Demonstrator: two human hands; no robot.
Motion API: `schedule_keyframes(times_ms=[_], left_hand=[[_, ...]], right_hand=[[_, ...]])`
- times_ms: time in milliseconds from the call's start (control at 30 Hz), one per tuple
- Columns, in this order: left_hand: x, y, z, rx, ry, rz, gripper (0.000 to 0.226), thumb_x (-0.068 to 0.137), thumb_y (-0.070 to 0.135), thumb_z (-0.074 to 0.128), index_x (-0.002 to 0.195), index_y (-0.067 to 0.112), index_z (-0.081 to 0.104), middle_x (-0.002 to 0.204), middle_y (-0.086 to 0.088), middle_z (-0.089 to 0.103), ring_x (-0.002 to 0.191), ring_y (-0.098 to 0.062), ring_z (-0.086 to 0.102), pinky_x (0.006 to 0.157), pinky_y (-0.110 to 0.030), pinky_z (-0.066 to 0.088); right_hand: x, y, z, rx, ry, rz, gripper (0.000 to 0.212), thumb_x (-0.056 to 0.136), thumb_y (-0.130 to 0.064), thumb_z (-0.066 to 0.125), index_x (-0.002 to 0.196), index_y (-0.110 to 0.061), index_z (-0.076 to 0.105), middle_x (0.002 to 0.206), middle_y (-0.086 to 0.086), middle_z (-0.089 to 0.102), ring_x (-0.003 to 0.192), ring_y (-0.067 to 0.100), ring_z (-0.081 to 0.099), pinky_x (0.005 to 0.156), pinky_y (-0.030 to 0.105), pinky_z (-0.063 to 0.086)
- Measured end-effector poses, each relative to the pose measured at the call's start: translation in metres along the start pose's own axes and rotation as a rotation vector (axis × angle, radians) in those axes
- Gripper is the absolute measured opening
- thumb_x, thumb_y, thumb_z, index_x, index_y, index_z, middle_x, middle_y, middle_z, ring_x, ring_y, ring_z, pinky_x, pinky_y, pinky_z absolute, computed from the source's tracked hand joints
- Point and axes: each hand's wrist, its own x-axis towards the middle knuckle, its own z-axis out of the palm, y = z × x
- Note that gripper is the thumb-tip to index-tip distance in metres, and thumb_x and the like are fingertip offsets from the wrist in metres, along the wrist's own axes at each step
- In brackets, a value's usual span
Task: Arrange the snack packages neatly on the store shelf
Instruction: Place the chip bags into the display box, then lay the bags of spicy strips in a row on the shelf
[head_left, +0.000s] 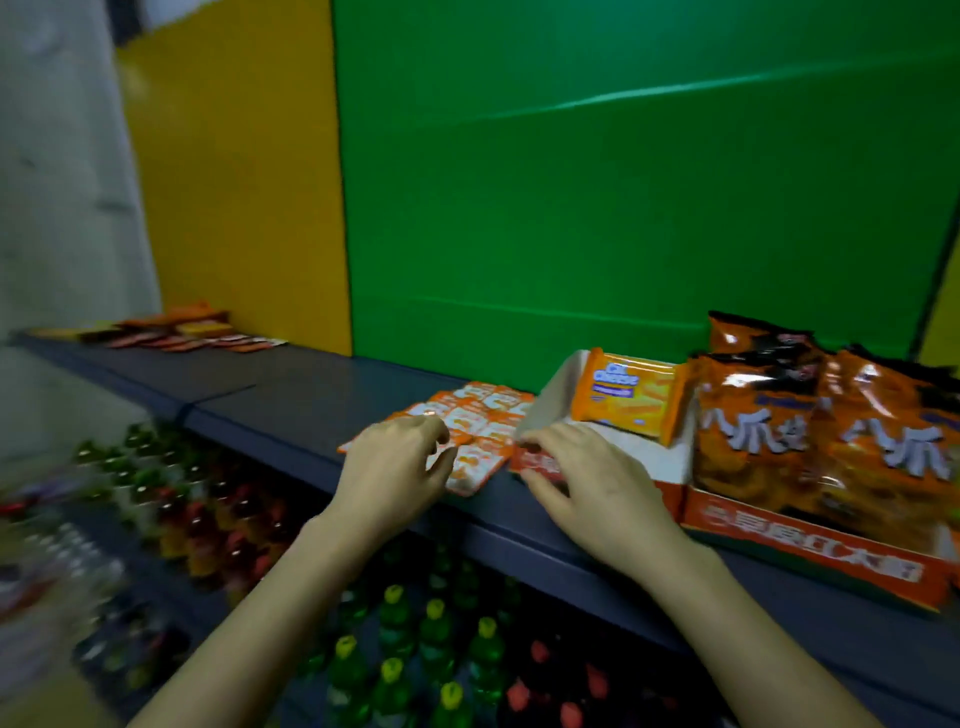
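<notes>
— Snack packets (483, 421), the small orange-and-white ones: where do we see them?
— We see them lying flat in overlapping rows on the dark shelf (291, 400), just left of the white display box (550, 410), the nearest ones touching its wall.
— And our hands?
— Our left hand (389, 467) hovers over the front packets left of the box, fingers bent and thumb tucked under. Blur keeps us from telling whether it pinches a packet or only touches one. Our right hand (587, 478) is at the box's front left corner, its fingers curled over a red packet (535, 460) with the thumb at the near edge, so we hold that one.
— What do we find inside the box?
— One yellow-orange cheese cracker pack (628, 395), leaning upright against the box's right wall.
— To the right of the box?
— Big orange chip bags (831, 441) stand in an orange carton tray (810, 540) that touches the box.
— Anything farther off?
— Far to the left of the box, more flat orange and red packets (182, 332) lie on the same shelf. Below the box, we look down on bottles (431, 654) with yellow, green and red caps. Behind the box rises a green panel (623, 182), with a yellow panel (234, 182) further left.
</notes>
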Motion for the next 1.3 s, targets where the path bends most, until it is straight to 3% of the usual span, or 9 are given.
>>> schedule_keyframes(times_ms=[167,333,600,833,1067,1300], left_hand=[[-0.048,-0.094,-0.042,0.177,-0.009,-0.125,0.033,0.083,0.040,0.040,0.083,0.015,0.061,0.082,-0.004,0.067,0.082,-0.030,0.064,0.060,-0.033,0.045],[-0.089,-0.190,-0.079,0.254,-0.034,-0.211,0.028,0.093,0.040,0.044,0.100,0.017,0.059,0.098,0.002,0.063,0.095,-0.020,0.060,0.065,-0.030,0.039],[-0.139,-0.353,-0.117,0.364,-0.052,-0.278,0.066,0.074,0.056,0.008,0.093,0.019,0.059,0.095,0.002,0.066,0.091,-0.022,0.064,0.064,-0.031,0.045],[-0.141,-0.452,-0.135,0.339,-0.078,-0.345,0.028,0.093,0.043,0.040,0.104,0.024,0.057,0.107,0.007,0.060,0.101,-0.017,0.059,0.073,-0.029,0.044],[-0.112,-0.560,-0.107,0.348,-0.094,-0.383,0.028,0.093,0.043,0.040,0.102,0.022,0.057,0.104,0.007,0.060,0.097,-0.014,0.058,0.068,-0.025,0.039],[-0.048,-0.681,-0.082,0.353,-0.130,-0.398,0.032,0.093,0.046,0.040,0.109,0.023,0.056,0.110,0.008,0.060,0.104,-0.015,0.057,0.074,-0.029,0.044]], right_hand=[[0.049,-0.076,0.055,0.102,-0.082,-0.143,0.032,0.091,-0.033,0.052,0.122,-0.026,0.055,0.127,-0.007,0.057,0.121,0.017,0.050,0.096,0.032,0.040],[0.101,-0.164,0.106,0.152,-0.141,-0.250,0.034,0.093,-0.039,0.046,0.125,-0.030,0.051,0.126,-0.009,0.054,0.120,0.015,0.048,0.092,0.032,0.041],[0.191,-0.304,0.195,0.229,-0.185,-0.244,0.034,0.094,-0.041,0.044,0.127,-0.032,0.049,0.129,-0.014,0.052,0.121,0.010,0.048,0.087,0.030,0.044],[0.266,-0.384,0.253,0.261,-0.226,-0.240,0.036,0.093,-0.042,0.045,0.128,-0.032,0.049,0.128,-0.013,0.053,0.118,0.011,0.051,0.087,0.031,0.045],[0.355,-0.430,0.325,0.269,-0.256,-0.239,0.037,0.092,-0.042,0.047,0.127,-0.030,0.050,0.128,-0.011,0.054,0.117,0.012,0.052,0.086,0.032,0.047],[0.478,-0.452,0.405,0.301,-0.288,-0.170,0.034,0.091,-0.043,0.050,0.122,-0.030,0.052,0.123,-0.010,0.056,0.113,0.014,0.053,0.089,0.035,0.046]])
